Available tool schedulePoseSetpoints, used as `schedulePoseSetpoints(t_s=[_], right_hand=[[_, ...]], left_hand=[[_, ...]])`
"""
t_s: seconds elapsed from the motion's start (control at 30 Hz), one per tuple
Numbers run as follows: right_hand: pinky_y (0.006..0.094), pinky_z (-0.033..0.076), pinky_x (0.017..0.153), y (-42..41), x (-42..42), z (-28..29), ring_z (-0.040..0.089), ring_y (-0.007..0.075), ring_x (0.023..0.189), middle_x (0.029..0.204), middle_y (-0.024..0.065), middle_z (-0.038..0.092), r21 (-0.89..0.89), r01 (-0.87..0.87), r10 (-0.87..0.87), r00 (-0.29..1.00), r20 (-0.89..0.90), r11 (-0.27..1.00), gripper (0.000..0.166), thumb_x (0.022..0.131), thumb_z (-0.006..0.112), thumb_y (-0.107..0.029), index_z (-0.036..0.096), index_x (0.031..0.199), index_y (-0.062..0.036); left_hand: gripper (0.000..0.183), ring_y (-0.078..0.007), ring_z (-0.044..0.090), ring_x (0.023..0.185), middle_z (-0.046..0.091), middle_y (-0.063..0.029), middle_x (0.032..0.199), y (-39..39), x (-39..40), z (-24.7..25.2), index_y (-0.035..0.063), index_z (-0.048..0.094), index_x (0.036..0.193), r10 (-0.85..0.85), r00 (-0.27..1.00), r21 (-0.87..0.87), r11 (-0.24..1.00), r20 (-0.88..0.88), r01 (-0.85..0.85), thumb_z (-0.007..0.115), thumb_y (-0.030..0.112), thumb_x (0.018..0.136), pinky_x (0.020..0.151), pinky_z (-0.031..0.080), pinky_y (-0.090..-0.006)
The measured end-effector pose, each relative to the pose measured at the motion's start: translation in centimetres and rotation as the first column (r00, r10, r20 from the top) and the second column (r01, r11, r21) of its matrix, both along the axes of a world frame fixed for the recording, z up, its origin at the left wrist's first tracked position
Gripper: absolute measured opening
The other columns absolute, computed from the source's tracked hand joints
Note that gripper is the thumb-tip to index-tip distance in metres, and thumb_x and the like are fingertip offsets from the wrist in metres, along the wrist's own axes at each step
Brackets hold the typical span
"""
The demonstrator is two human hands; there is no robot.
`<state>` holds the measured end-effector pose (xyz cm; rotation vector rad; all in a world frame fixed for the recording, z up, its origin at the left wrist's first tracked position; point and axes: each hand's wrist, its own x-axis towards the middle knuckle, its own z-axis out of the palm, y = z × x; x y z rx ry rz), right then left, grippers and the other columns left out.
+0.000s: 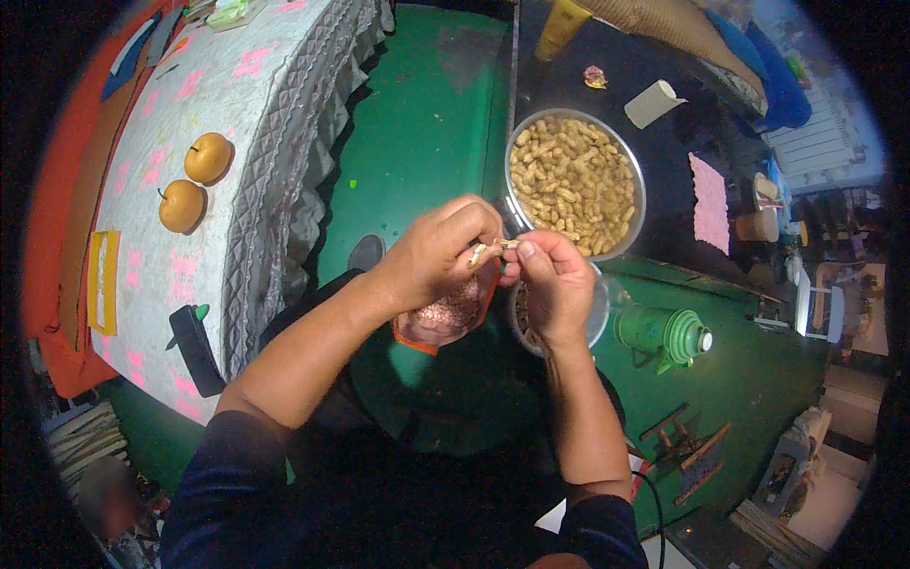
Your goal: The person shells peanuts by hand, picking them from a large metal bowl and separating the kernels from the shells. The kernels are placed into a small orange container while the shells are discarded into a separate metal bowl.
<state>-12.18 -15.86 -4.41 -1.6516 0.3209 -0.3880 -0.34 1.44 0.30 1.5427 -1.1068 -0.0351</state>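
My left hand (pixel 451 249) and my right hand (pixel 558 284) meet in front of me, below the left rim of a round metal pan full of unshelled peanuts (pixel 572 185). Pieces of an opened peanut shell (pixel 478 254) are pinched in my left fingers. The thumb and forefinger of my right hand hold another bit of shell (pixel 508 244) beside them. Under my left hand is an orange-edged container of shelled peanuts (pixel 451 313), partly hidden. Beneath my right hand stands a round bowl (pixel 598 306), whose dark contents are mostly covered.
Two round brown pears (pixel 207 157) lie on the cloth-covered table (pixel 245 192) at left. The dark table (pixel 668 178) at right bears a cardboard tube (pixel 652 104) and a pink cloth (pixel 709 203). A green thermos flask (pixel 661 334) and a small folding stool (pixel 686 451) are on the green floor.
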Motion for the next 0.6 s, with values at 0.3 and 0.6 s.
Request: schedulePoseSetpoints(t_s=[0.3, 0.6], right_hand=[[0.0285, 0.056, 0.069, -1.4, -0.2, 1.0, 0.067, 0.014, 0.077, 0.091, 0.0081, 0.073, -0.122, -0.153, 0.135, 0.98, -0.147, 0.981, 0.013, 0.095, 0.072, -0.004, 0.073, 0.106, 0.0024], [0.0264, 0.053, 0.066, -1.3, 0.3, 5.2, 0.065, 0.0136, 0.073, 0.09, 0.0073, 0.071, 0.083, -0.342, 0.352, 0.922, -0.162, 0.936, 0.011, 0.093, 0.073, -0.003, 0.075, 0.102, 0.0034]], left_hand=[[0.016, -0.0331, 0.067, 0.089, 0.065, -0.0112, 0.098, 2.0, 1.2, 0.4, 0.0053, 0.059, 0.094, -0.134, 0.956, 0.037, 0.991, 0.261, 0.129, 0.069, 0.004, 0.081, 0.074, 0.055, -0.0385], [0.015, -0.0296, 0.068, 0.091, 0.064, -0.0083, 0.099, 3.3, 1.1, 1.5, 0.0053, 0.06, 0.093, -0.206, 0.894, 0.151, 0.976, 0.399, 0.158, 0.067, 0.009, 0.08, 0.072, 0.055, -0.0376]])
